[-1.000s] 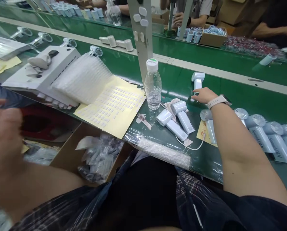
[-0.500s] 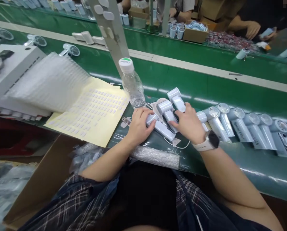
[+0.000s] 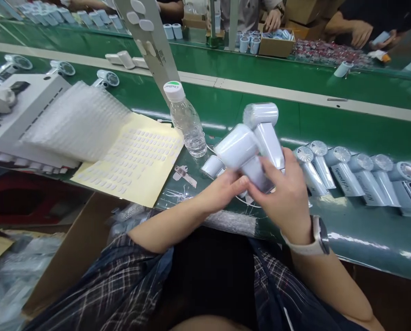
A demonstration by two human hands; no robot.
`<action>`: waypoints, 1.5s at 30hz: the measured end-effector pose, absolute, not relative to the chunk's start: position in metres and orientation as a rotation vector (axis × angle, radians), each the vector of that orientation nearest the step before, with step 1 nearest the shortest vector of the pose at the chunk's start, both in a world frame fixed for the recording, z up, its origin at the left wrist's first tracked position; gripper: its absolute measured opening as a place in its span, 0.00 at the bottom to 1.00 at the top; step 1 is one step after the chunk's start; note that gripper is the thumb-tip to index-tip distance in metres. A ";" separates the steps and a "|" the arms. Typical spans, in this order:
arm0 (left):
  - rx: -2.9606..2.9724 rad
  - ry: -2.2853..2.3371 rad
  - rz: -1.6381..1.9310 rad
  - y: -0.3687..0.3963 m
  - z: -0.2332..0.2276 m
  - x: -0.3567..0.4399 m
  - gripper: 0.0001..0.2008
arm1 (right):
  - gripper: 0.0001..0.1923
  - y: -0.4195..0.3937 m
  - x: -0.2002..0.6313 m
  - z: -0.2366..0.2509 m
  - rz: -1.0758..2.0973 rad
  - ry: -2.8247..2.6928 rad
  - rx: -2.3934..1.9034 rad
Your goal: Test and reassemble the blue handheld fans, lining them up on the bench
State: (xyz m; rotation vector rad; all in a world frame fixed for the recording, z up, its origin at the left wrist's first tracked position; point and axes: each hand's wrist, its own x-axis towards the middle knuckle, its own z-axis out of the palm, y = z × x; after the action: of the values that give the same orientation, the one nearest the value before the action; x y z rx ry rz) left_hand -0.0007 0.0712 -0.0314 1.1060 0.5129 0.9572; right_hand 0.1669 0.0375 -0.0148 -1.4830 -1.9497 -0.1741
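Note:
Two light-blue handheld fans in clear film are raised together over the bench. My right hand (image 3: 288, 197) is closed around their handles. The nearer fan (image 3: 238, 146) tilts left, partly smeared by motion. Behind it the second fan (image 3: 270, 142) has its head up and its handle down in my right fingers. My left hand (image 3: 226, 191) is closed at the nearer fan's handle, thumb in front, other fingers partly hidden. Left of my hands, another light-blue fan (image 3: 212, 166) lies on the bench, mostly covered. A white cable shows under my hands.
A water bottle (image 3: 188, 124) stands beyond my left hand. Left of it lie a yellow sticker sheet (image 3: 139, 161) and bubble wrap (image 3: 77, 119). Several wrapped fans (image 3: 346, 177) form a row at right. Across the bench, co-workers' hands work near a cardboard box (image 3: 276, 47).
Both hands have come together, and two fans have been lifted off the bench. My left hand has moved right from the fan it was touching.

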 end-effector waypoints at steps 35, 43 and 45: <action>0.869 0.538 1.141 0.102 -0.039 -0.010 0.46 | 0.12 0.008 0.198 -0.062 0.884 -1.607 -1.733; 0.822 0.360 1.168 0.100 -0.043 -0.003 0.42 | 0.10 0.002 0.145 -0.041 1.180 -1.487 -1.337; 0.812 0.378 1.161 0.098 -0.043 -0.002 0.43 | 0.11 0.003 0.141 -0.043 1.109 -1.514 -1.293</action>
State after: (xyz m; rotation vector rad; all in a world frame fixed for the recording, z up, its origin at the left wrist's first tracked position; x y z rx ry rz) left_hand -0.0015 0.0979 -0.0426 0.8119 0.3777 1.1612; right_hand 0.1407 0.0028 -0.0435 -1.2931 -1.5143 1.1093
